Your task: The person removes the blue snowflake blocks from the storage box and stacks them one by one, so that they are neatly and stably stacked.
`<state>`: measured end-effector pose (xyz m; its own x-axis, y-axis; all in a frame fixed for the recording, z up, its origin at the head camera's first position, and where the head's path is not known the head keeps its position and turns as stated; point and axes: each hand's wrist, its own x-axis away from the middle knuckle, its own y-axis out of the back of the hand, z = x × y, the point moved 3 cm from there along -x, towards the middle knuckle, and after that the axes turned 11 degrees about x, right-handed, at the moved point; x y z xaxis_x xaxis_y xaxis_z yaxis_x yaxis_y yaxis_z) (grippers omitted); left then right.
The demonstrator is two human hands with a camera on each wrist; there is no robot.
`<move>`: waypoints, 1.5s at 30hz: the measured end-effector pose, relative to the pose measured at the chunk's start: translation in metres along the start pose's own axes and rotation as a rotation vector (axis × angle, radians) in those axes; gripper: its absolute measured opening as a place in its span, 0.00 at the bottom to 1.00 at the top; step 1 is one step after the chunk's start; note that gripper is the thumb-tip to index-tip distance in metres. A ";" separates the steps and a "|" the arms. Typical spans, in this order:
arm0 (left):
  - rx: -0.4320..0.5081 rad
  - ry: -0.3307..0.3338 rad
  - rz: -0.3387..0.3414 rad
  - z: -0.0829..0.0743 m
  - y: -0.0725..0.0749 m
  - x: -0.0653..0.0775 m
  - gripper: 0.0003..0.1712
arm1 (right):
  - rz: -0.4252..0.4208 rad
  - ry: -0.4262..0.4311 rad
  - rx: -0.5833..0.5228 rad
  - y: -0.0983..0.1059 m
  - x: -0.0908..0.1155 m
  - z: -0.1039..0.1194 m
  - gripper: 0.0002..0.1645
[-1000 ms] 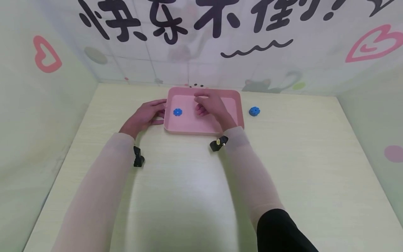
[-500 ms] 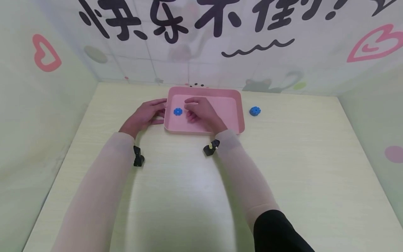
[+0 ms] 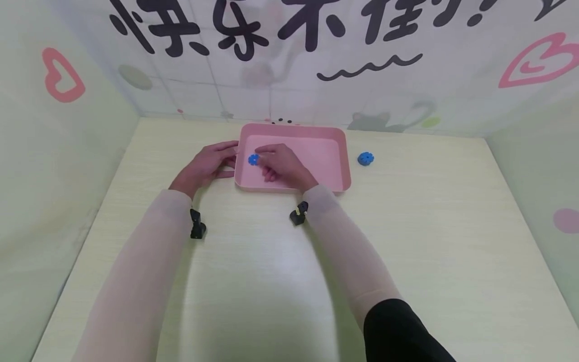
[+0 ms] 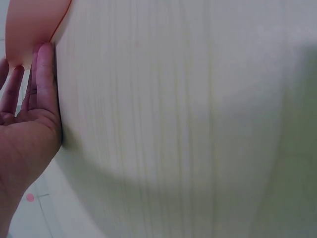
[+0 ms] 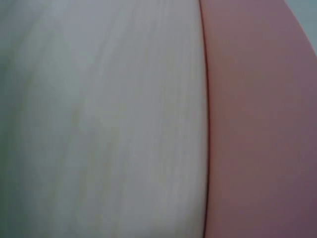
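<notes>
A shallow pink tray [image 3: 316, 161] rests on the table, and its outer wall [image 4: 37, 25] shows in the left wrist view. In its left part lies a small blue disc with a notched, flower-like edge [image 3: 252, 159]. My left hand [image 3: 210, 163] touches the tray's left side with mostly straight fingers [image 4: 45, 79]. Over the tray, my right hand [image 3: 284, 165] has its index finger and thumb apart, right at the disc and overlapping its right edge; the other fingers are bent. The right wrist view shows the tray's side [image 5: 262, 124] but not the hand.
A thicker blue notched piece [image 3: 365, 158], like stacked discs, stands on the pale wooden table [image 3: 429, 226] right of the tray. A printed cloth wall [image 3: 298, 90] rises close behind the tray. Further cloth walls flank the table. Each wrist carries a small black camera.
My right hand has moved left across the tray and come down to the blue disc. The left hand stays at the tray's side. The tray and blue pieces keep their places.
</notes>
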<state>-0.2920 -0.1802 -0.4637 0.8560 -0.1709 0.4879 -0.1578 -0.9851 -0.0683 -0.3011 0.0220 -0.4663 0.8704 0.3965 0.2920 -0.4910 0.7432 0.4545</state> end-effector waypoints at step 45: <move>0.032 -0.020 -0.007 -0.001 -0.001 -0.002 0.27 | -0.120 -0.011 -0.217 0.039 0.023 -0.004 0.09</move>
<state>-0.2941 -0.1790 -0.4635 0.8667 -0.1643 0.4709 -0.1364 -0.9863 -0.0931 -0.3005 0.0628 -0.4454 0.9211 0.2931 0.2562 -0.3633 0.8835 0.2956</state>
